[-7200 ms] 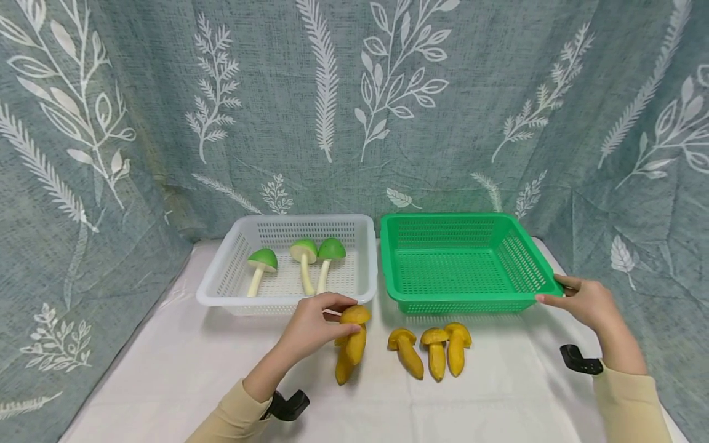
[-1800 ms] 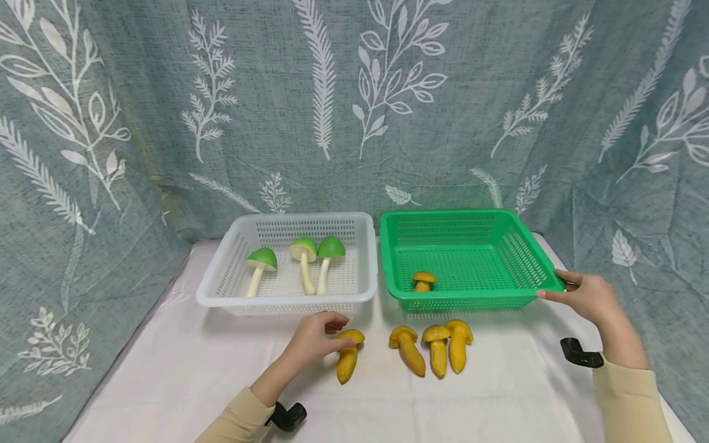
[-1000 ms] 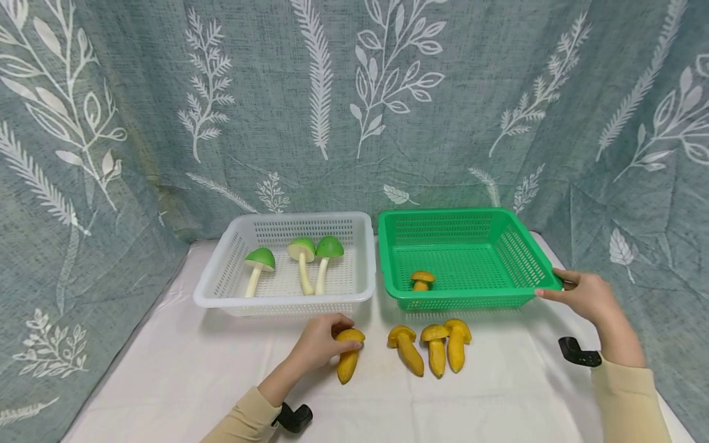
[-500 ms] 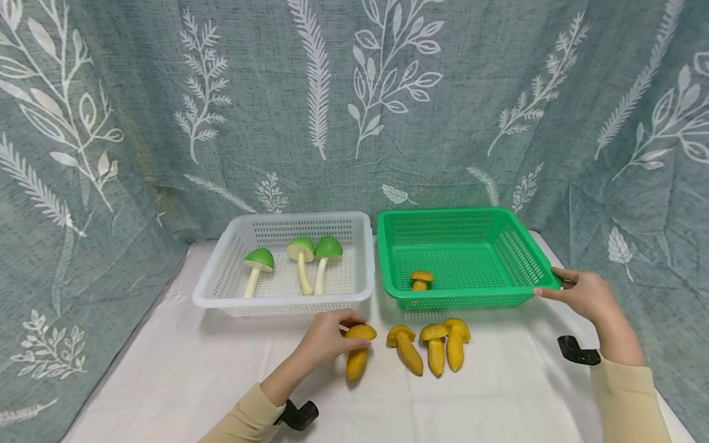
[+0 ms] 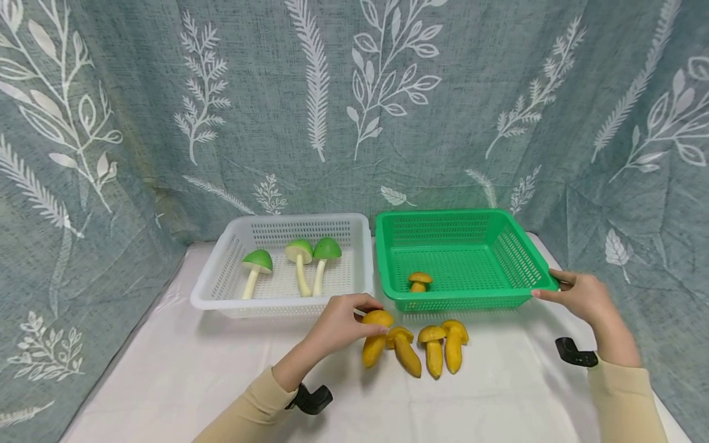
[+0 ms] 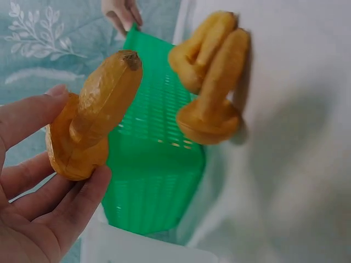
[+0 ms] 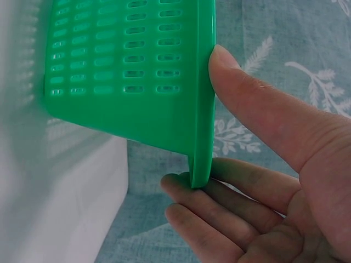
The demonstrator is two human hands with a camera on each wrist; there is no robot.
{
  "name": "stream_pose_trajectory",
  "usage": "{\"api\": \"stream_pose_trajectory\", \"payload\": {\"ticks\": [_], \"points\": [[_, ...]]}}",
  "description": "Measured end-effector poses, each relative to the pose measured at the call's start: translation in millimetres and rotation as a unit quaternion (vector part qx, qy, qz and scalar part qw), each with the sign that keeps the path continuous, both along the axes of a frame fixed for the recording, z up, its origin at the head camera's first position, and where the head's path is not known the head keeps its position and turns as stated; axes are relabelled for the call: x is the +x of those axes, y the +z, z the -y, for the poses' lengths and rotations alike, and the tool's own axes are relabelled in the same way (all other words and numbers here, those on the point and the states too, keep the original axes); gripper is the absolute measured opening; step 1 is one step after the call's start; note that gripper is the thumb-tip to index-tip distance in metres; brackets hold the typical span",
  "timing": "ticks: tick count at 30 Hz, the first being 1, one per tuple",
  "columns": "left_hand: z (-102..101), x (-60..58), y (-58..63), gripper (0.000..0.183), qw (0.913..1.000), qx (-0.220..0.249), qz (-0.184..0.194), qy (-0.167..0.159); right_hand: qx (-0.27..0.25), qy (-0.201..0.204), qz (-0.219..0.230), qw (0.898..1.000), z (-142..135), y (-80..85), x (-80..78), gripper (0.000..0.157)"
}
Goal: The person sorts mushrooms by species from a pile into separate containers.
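My left hand [image 5: 344,325] pinches a yellow toy mushroom [image 5: 373,351] by its cap, lifted off the cloth. In the left wrist view the thumb and fingers sit around the cap of this mushroom [image 6: 107,101], its stem end pointing up. Just right of it lie more yellow mushrooms, one [image 5: 408,357] slanted and two [image 5: 434,357] side by side. My right hand [image 5: 584,301] holds the front right corner of the green basket [image 5: 465,296]; in the right wrist view the thumb is against the rim [image 7: 204,109] and the fingers are at the corner. Inside stands another yellow mushroom [image 5: 420,279], partly hidden by the front wall.
A white basket [image 5: 282,303] is beside the green one on the left, with three green-capped mushrooms [image 5: 257,261] in it. White cloth [image 5: 471,406] covers the table. Behind hangs a grey-green curtain [image 5: 266,123] with white leaf patterns.
A yellow mushroom went into the green basket after the earliest frame. My left hand then took hold of another on the cloth, raised it and moved right. My right hand stays at the basket corner.
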State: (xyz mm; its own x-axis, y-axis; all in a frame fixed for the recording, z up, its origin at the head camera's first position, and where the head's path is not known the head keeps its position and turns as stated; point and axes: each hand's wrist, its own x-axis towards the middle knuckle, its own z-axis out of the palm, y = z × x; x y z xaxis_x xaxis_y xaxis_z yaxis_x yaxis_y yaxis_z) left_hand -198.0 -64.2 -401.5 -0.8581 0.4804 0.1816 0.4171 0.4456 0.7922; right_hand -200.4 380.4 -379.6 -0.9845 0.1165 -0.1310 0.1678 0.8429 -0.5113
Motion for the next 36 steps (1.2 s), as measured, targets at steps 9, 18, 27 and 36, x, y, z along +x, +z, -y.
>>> {"api": "stream_pose_trajectory", "payload": {"ticks": [9,18,27,36], "points": [[-18.3,-12.5,21.3,0.034,0.9996,0.016,-0.022,-0.004,0.001,-0.001,0.0,1.0,-0.2,-2.1,1.1,0.1],[-32.3,-27.9,35.9,0.036,0.9996,-0.016,-0.022,0.005,0.006,0.0,-0.002,1.0,0.9,-1.8,1.7,0.099],[-42.2,-47.2,46.2,0.037,0.9994,-0.029,-0.016,0.005,0.007,-0.002,-0.008,1.0,1.1,-2.6,1.0,0.1],[-51.5,-68.2,59.5,0.036,0.999,-0.041,-0.015,0.005,0.013,0.0,-0.005,1.0,0.7,-0.8,0.9,0.1]]}}
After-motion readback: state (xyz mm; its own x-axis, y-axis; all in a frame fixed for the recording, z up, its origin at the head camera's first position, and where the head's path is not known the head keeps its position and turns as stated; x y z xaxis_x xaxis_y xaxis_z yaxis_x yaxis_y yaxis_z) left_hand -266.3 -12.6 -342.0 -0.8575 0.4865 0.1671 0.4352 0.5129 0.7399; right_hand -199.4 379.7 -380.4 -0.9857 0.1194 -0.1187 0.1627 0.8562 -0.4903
